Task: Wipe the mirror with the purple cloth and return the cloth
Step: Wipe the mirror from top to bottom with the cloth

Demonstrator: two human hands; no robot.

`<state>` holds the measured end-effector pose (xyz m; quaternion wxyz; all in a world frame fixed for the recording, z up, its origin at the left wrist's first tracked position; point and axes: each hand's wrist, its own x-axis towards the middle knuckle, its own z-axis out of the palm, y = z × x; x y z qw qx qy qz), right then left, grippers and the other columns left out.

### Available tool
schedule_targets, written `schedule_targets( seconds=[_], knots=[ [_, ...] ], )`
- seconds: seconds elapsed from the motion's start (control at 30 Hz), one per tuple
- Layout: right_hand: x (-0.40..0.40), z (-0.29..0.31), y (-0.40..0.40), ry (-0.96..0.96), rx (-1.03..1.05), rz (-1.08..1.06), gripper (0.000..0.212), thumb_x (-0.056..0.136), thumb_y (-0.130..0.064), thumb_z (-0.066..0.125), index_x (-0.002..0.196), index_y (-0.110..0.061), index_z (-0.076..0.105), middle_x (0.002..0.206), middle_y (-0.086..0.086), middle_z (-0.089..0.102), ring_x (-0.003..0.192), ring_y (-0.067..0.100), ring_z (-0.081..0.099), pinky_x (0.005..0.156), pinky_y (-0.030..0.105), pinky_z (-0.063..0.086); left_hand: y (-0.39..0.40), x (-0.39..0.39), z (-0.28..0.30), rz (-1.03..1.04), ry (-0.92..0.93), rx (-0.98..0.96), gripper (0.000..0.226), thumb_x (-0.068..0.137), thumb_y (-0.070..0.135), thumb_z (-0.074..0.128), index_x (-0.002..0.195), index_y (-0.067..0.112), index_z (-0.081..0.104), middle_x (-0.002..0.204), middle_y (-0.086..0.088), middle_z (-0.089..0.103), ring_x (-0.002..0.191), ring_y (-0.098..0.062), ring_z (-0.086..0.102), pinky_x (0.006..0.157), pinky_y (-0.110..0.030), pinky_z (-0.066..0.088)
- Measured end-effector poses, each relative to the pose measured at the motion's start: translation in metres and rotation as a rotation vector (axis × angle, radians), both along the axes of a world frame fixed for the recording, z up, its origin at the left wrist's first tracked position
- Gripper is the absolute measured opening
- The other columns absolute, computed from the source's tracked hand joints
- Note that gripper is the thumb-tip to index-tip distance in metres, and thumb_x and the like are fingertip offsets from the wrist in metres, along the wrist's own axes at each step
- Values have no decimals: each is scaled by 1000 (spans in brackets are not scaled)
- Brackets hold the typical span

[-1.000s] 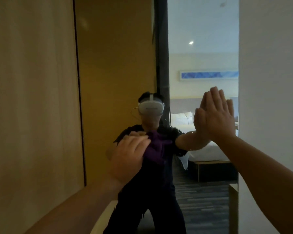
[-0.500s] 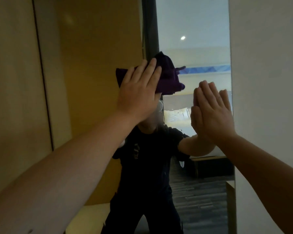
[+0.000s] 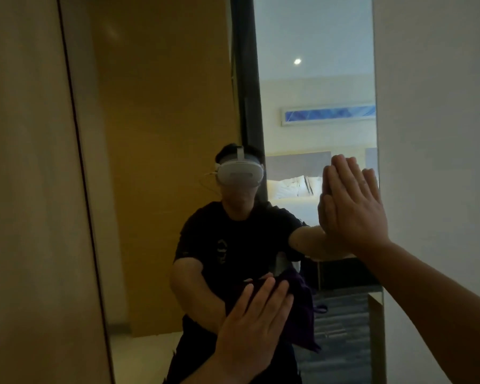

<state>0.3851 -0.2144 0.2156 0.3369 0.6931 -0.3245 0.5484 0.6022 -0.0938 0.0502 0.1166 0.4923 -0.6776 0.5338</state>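
Wiping under way, cloth not yet returned
The purple cloth sits low on the mirror, pinned flat under the left hand, fingers spread; the right hand braces open-palmed, empty, on the glass's right side; returning remains

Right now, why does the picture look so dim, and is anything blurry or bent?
Head view: dim in front, so the left hand and purple cloth look dark; the mirror reflects a brighter bedroom with a ceiling light; the right hand shows clearly; the whole image is soft; the mirror's left edge leans, probably from the wide lens.
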Motion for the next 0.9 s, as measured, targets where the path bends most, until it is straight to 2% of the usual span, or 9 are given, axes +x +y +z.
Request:
schedule_targets(
  seconds=[0.1, 0.2, 0.3, 0.4, 0.47, 0.53, 0.63, 0.8, 0.9],
  knots=[
    [0, 1, 1, 15, 22, -26, 58, 107, -39, 12, 153, -6, 25, 162, 15, 20, 151, 32, 15, 122, 55, 13, -3, 2, 3, -9, -6, -26, 52, 96, 32, 40, 146, 19, 42, 156, -5, 33, 143, -28, 30, 118, -49, 14],
    [-3, 2, 5, 50, 72, -43, 56, 108, -39, 13, 153, -7, 19, 162, 14, 17, 152, 32, 13, 121, 55, 14, -2, 1, 5, -51, 46, -11, 45, 106, 28, 26, 145, 20, 45, 156, -4, 34, 142, -27, 31, 119, -49, 11],
    [-9, 3, 14, 88, 103, -1, 56, 106, -38, 18, 153, -7, 18, 162, 14, 17, 152, 30, 11, 123, 50, 9, 4, -1, 4, -56, 80, 57, 49, 108, 26, 13, 145, 19, 44, 156, -5, 34, 144, -28, 29, 117, -48, 15],
    [-15, 6, 26, 68, 155, 80, 62, 103, -40, 18, 154, -6, 19, 162, 12, 14, 152, 24, 7, 125, 39, -1, 7, -4, 7, -52, 69, 79, 46, 107, 22, 18, 145, 18, 43, 158, -7, 31, 147, -30, 23, 115, -51, 24],
    [-25, 8, 26, 26, 168, 104, 63, 102, -40, 16, 155, -6, 19, 163, 10, 13, 152, 20, 4, 124, 44, 3, 6, -11, 26, -99, 135, 30, 43, 104, 16, 32, 145, 16, 42, 157, -9, 33, 148, -29, 23, 113, -53, 31],
    [-40, 9, 17, 0, 153, 109, 61, 103, -39, 15, 155, -7, 17, 163, 8, 12, 152, 18, 3, 124, 52, 9, 2, -23, 66, -151, 250, -76, 50, 96, 11, 47, 145, 10, 39, 156, -12, 34, 147, -30, 24, 114, -54, 31],
    [-57, 17, -2, -73, 150, 113, 60, 104, -39, 15, 156, -8, 17, 164, 11, 13, 153, 22, 4, 123, 53, 9, -12, -39, 159, -172, 363, -220, 62, 90, 5, 59, 147, 5, 35, 156, -16, 32, 147, -33, 22, 121, -50, 15],
    [-88, 54, -37, -229, 170, 117, 59, 105, -36, 22, 156, -5, 18, 164, 15, 12, 153, 26, 5, 124, 48, 2, -49, -87, 333, -73, 387, -290, 62, 99, 30, 50, 153, 12, 27, 162, -11, 20, 150, -30, 14, 120, -46, 9],
    [-94, 63, -59, -173, 170, 93, 57, 106, -35, 24, 156, -7, 21, 164, 15, 14, 153, 28, 6, 124, 50, 3, -66, -110, 344, -40, 315, -289, 62, 100, 39, 42, 153, 11, 28, 161, -11, 23, 148, -29, 21, 120, -44, 13]
  ],
)
